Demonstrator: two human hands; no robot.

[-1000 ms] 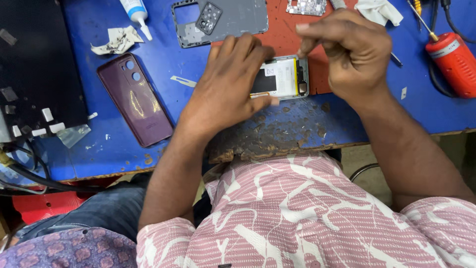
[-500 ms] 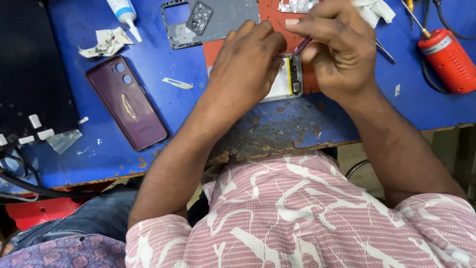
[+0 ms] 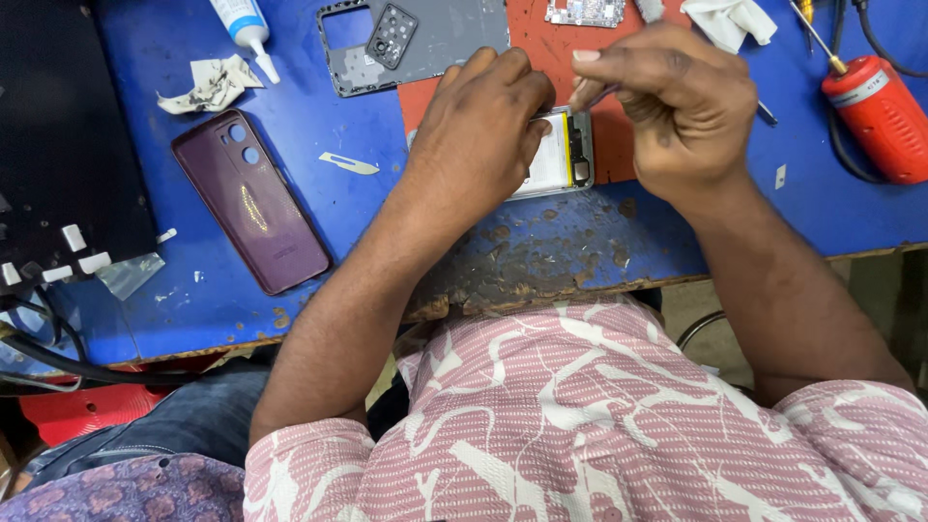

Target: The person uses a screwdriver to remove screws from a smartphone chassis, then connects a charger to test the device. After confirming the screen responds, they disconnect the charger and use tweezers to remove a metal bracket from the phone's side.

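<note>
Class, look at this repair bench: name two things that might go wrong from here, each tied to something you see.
1. The right hand works a thin tool at the opened phone by its battery; a slip might pierce it.
2. The maroon back cover lies near the bench's front edge; the left hand's forearm might knock it off.

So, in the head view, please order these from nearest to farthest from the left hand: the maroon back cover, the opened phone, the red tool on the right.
1. Opened phone: under the left hand, touching it.
2. Maroon back cover: on the blue table, at the picture's left.
3. Red tool: far right edge, beyond the right hand.
</note>
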